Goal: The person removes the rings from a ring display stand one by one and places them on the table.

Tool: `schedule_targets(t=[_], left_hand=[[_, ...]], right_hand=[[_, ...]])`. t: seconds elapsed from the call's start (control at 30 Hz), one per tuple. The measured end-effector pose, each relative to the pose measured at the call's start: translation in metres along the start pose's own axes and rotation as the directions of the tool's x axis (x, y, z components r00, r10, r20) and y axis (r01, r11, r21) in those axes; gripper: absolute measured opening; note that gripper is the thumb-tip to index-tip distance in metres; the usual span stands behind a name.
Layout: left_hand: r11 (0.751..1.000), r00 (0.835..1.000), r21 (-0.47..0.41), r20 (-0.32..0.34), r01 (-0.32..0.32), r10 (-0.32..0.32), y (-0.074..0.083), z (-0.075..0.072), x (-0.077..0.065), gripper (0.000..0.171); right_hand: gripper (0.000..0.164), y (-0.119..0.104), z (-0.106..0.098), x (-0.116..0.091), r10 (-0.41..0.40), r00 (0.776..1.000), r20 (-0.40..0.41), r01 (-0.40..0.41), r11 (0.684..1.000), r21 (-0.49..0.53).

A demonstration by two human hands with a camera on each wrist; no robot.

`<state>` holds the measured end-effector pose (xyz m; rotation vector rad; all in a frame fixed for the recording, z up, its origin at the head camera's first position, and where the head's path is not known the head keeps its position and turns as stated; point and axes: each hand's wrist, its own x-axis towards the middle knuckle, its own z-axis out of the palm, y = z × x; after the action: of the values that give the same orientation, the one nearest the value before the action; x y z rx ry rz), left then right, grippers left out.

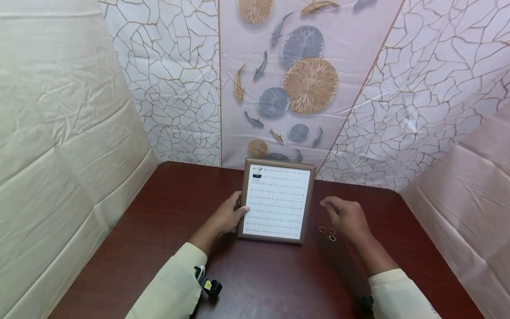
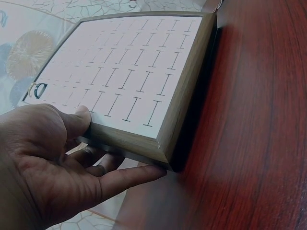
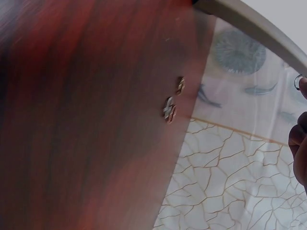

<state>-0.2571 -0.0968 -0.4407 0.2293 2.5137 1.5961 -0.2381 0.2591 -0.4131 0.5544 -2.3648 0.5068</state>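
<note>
Toward the far edge of the bench (image 1: 255, 277), the left hand (image 1: 228, 216) grips a tilted board (image 1: 279, 212) whose top-left slits hold a gold ring (image 1: 257, 169) and a black ring (image 1: 256, 176). The right hand (image 1: 350, 218) pinches a thin ring (image 3: 295, 82); three loose rings (image 3: 169, 108) lie between the board and the bench's right edge.

Below frame centre, your board (image 1: 275, 201) sits between your left hand (image 1: 225, 216) and right hand (image 1: 348, 217), two rings (image 1: 256, 176) at its upper left; right of it, three rings (image 1: 332, 235) lie on the table (image 1: 271, 274).
</note>
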Motion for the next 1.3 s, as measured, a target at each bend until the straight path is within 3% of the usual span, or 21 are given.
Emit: schedule_targets(t=[0.17, 0.43, 0.73, 0.87, 1.07, 1.3], left_hand=[[1.0, 1.0, 0.007, -0.001, -0.019, 0.019, 0.0, -0.001, 0.0, 0.053], [0.999, 0.999, 0.03, -0.014, -0.042, 0.043, -0.003, -0.001, 0.001, 0.052], [0.999, 1.0, 0.037, -0.011, -0.017, 0.018, -0.001, 0.0, 0.001, 0.056], [0.999, 1.0, 0.031, -0.007, -0.021, 0.022, -0.001, 0.0, 0.001, 0.056], [0.999, 1.0, 0.036, -0.01, -0.008, 0.009, -0.001, 0.0, 0.001, 0.057], [0.999, 1.0, 0.032, -0.007, 0.004, -0.003, -0.002, 0.0, 0.0, 0.057]], right_hand=[[0.015, 0.006, -0.002, -0.009, 0.089, 0.988, 0.126, -0.089, 0.996, -0.004], [0.016, 0.016, 0.0, -0.016, 0.157, 0.941, 0.299, -0.155, 0.987, -0.028], [0.02, 0.026, 0.002, -0.02, 0.19, 0.816, 0.546, -0.188, 0.98, -0.061], [0.019, 0.029, 0.003, -0.022, 0.187, 0.781, 0.596, -0.173, 0.982, -0.081], [0.024, 0.034, 0.007, -0.026, 0.187, 0.771, 0.609, -0.17, 0.982, -0.086], [0.026, 0.033, 0.01, -0.028, 0.166, 0.777, 0.607, -0.152, 0.986, -0.074]])
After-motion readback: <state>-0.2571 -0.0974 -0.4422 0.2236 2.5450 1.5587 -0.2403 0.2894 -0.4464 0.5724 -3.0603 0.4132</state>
